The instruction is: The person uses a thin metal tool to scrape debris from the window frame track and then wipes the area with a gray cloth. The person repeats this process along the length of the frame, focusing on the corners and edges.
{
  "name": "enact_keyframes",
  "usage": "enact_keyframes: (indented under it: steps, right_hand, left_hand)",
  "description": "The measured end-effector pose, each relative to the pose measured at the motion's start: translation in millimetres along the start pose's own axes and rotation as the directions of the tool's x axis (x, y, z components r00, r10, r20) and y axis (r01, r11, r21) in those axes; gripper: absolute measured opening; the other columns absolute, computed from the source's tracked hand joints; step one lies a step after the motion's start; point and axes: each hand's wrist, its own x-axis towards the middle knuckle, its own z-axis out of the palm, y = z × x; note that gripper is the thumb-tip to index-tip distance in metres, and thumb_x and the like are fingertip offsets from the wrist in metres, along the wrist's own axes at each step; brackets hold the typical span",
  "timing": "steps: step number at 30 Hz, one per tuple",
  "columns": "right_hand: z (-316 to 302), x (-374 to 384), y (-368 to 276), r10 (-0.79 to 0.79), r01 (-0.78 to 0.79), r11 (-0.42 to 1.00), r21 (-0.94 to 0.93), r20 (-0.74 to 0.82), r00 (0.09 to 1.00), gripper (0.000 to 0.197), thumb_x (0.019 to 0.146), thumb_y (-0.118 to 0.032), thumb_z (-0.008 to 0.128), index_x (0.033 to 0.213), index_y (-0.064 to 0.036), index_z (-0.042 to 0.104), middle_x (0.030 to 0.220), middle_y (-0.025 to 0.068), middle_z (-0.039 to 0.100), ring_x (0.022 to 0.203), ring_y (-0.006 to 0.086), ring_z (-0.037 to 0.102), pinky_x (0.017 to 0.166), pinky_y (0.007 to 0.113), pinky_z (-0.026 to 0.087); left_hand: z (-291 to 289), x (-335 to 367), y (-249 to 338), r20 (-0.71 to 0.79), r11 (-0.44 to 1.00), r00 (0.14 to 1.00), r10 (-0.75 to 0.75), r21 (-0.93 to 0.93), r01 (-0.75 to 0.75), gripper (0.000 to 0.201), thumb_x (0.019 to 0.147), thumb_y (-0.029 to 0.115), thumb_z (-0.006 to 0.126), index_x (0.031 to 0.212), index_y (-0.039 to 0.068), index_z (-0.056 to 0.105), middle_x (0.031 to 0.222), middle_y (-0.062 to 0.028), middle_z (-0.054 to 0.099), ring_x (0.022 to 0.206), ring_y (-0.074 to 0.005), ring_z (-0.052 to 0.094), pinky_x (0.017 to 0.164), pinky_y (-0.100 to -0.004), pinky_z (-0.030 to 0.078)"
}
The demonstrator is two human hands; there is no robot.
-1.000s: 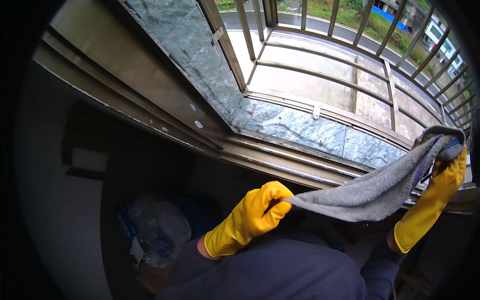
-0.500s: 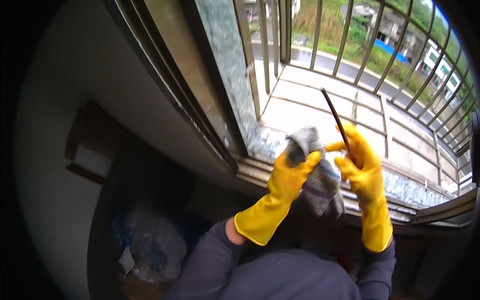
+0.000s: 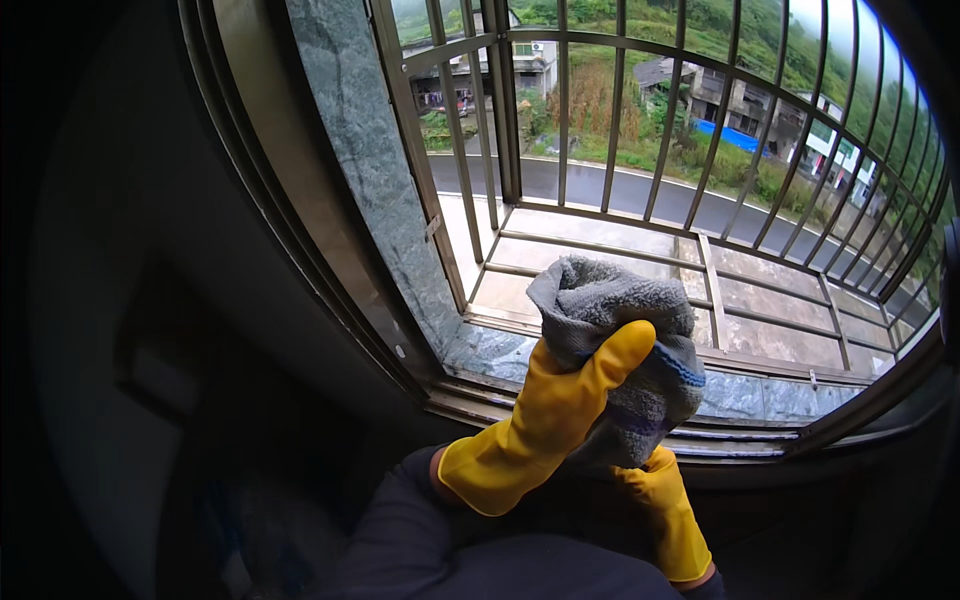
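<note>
In yellow rubber gloves, both my hands are in front of the window. My left hand (image 3: 565, 410) is closed round a bunched grey towelling cloth (image 3: 625, 300) with a blue stripe, its thumb pressed on the near side. The cloth is held up above the window sill, folded over at the top. Lower down, my right hand (image 3: 665, 505) is at the bottom edge of the cloth. Its fingers look curled and are partly hidden; what they hold cannot be made out. The thin dark strip seen earlier does not show.
The window track (image 3: 480, 400) and a bluish stone sill (image 3: 500, 352) lie beyond my hands. Outside stands a cage of metal bars (image 3: 610, 130) over a slab floor. The window frame (image 3: 250, 150) rises at the left. The dim wall and floor at lower left show little.
My right hand has dropped from beside the cloth to below it, and the dark strip has gone from sight. My left hand has brought the cloth up, nearer the camera. The view has shifted.
</note>
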Motion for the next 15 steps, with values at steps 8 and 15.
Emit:
enact_keyframes:
  steps: [8, 15]
  right_hand:
    - [-32.4, -11.8, -19.7, -0.091, 0.083, 0.994, -0.065, -0.144, 0.985, 0.010, 0.086, 0.006, 0.065, 0.094, -0.0005, 0.067, 0.076, 0.0021, 0.065, 0.066, 0.0084, 0.062, 0.057, 0.022, 0.047]
    - [-136.3, 14.0, -127.9, -0.563, 0.431, 0.825, -0.365, -0.465, 0.684, 0.007, 0.095, -0.013, 0.067, 0.097, -0.0062, 0.067, 0.059, -0.0053, 0.054, 0.042, 0.0009, 0.038, 0.037, 0.018, 0.026]
  left_hand:
    - [20.3, -0.9, 13.4, 0.039, 0.996, 0.997, -0.071, 0.050, 0.069, 0.033, 0.098, 0.015, 0.064, 0.129, 0.004, 0.061, 0.115, -0.0041, 0.067, 0.104, -0.0129, 0.063, 0.091, -0.0289, 0.052]
    - [-58.0, -61.9, -3.2, -0.070, 0.792, 0.995, 0.077, 0.611, -0.018, 0.033, 0.093, 0.001, 0.065, 0.126, 0.000, 0.060, 0.113, -0.0067, 0.068, 0.101, -0.0169, 0.064, 0.094, -0.0295, 0.049]
